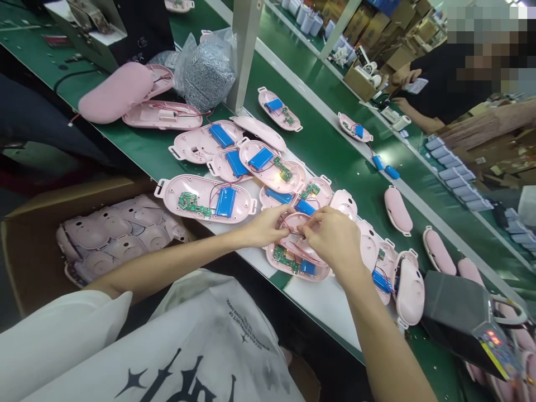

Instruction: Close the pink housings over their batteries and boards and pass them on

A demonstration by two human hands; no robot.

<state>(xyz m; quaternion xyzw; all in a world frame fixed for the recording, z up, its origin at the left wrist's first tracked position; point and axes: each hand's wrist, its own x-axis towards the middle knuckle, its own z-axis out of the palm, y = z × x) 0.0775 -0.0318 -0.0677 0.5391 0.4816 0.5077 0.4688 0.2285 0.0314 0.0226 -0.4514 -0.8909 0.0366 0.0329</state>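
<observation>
Clock directions are taken from the pink half-shell [299, 245] between the hands. At 9 o'clock, well apart, a cardboard box [12, 245] holds stacked shells [121, 237]. Between 9 and 10, an open shell [196, 187] carries a green board and a blue battery [225, 201]. The left hand [270, 226] is at 10, thumb and fingertips together at the thin red wires [287, 223]. The half-shell lies over another open shell [278, 258]. The right hand [337, 234] is at 2, fingers bent together over the half-shell; what they pinch is partly hidden. Between 3 and 4 stands a dark device [460, 312].
</observation>
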